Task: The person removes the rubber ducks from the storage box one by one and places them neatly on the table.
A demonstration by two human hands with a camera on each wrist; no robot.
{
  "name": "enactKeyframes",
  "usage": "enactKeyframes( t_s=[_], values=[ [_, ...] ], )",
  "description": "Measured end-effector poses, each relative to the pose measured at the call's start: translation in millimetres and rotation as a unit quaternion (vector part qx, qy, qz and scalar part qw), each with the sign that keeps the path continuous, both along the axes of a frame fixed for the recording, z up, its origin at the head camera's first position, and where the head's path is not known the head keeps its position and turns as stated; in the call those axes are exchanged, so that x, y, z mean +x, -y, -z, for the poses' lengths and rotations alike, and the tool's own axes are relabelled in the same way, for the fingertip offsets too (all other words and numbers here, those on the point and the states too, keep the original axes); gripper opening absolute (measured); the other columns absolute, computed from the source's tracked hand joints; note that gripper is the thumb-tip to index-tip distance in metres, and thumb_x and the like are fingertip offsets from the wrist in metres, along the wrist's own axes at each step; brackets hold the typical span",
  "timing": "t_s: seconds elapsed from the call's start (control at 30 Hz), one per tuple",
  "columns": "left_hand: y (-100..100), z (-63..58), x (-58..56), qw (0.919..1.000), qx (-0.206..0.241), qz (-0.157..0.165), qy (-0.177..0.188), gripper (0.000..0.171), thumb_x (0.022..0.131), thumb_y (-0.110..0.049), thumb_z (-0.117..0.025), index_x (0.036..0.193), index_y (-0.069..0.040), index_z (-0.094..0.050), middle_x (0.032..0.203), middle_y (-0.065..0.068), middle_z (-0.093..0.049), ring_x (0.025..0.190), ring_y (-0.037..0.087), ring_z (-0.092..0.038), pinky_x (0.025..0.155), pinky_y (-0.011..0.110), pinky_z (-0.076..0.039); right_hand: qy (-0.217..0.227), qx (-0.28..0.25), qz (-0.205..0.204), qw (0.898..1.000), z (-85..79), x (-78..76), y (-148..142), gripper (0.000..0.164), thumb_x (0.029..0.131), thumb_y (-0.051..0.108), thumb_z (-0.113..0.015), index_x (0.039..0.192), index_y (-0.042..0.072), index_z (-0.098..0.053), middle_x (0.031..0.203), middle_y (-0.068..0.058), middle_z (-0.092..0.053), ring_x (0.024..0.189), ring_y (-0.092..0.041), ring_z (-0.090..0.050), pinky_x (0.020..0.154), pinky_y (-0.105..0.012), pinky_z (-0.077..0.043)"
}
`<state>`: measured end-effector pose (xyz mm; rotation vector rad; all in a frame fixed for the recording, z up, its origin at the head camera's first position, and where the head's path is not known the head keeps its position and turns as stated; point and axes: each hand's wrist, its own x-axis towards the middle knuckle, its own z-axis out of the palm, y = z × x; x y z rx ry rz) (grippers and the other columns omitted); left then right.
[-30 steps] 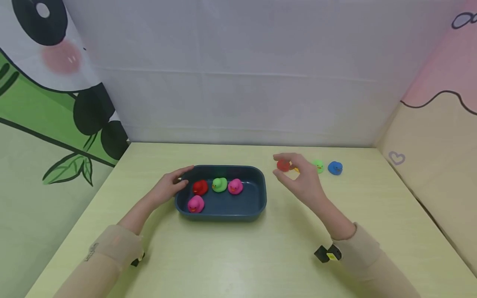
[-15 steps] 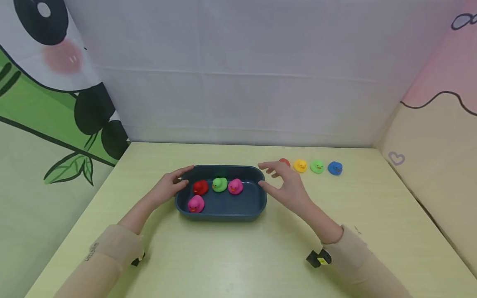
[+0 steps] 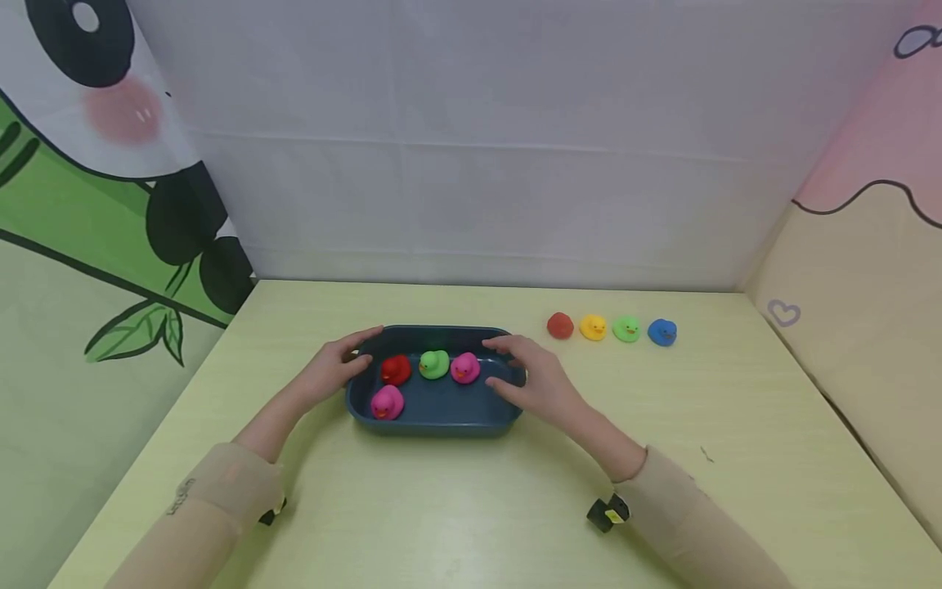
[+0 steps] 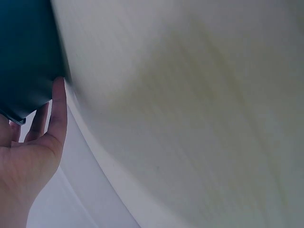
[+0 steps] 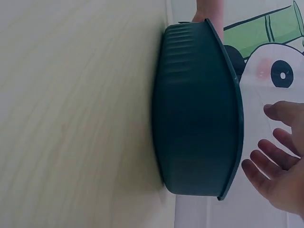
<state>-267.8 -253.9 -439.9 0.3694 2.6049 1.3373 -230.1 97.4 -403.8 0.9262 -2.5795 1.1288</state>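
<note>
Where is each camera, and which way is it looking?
Head: on the head, facing forward and down at the dark blue tray, toy ducks and table; both arms, left-hand grip and right-hand grip show.
Left wrist: on that wrist, tilted, facing the tray's outside and table; the left-hand grip touches the tray.
Right wrist: on that wrist, sideways, facing the tray's outer wall and cartoon panda; right-hand grip and part of the left limb show.
Both head and right wrist show tray and panda.

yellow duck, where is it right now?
In the head view, the yellow duck is on the table, right of the tray, between a red toy and a green duck.
</note>
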Motion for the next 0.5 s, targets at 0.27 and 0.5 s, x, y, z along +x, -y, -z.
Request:
enactKeyframes(
  t_s=[0.27,0.5],
  values=[
    [-1,-0.3,0.0,1.0,-0.001,-0.004,0.001,0.053,0.097,-0.017,-0.051,0.147,-0.025,-0.035,0.147,0.015,-0.036,0.109,0.036,-0.052,0.065,0.026,-0.048,0.027,0.024,-0.016,0.999,13.8,-9.4,13,0.05,0.081,0.015,-0.074,0.127,0.01,-0.056,0.122,-0.01,-0.06,0.104,-0.03,-0.058,0.084,-0.043,-0.052],
    [-1,0.0,-0.5,1.0,-0.002,-0.009,0.004,0.053,0.096,-0.016,-0.051,0.146,-0.025,-0.036,0.145,0.015,-0.037,0.103,0.033,-0.052,0.059,0.026,-0.047,0.027,0.066,-0.005,0.997,20.2,-21.1,21,0.048,0.082,0.018,-0.074,0.126,0.011,-0.058,0.121,-0.005,-0.061,0.104,-0.025,-0.059,0.087,-0.035,-0.051]
  ],
)
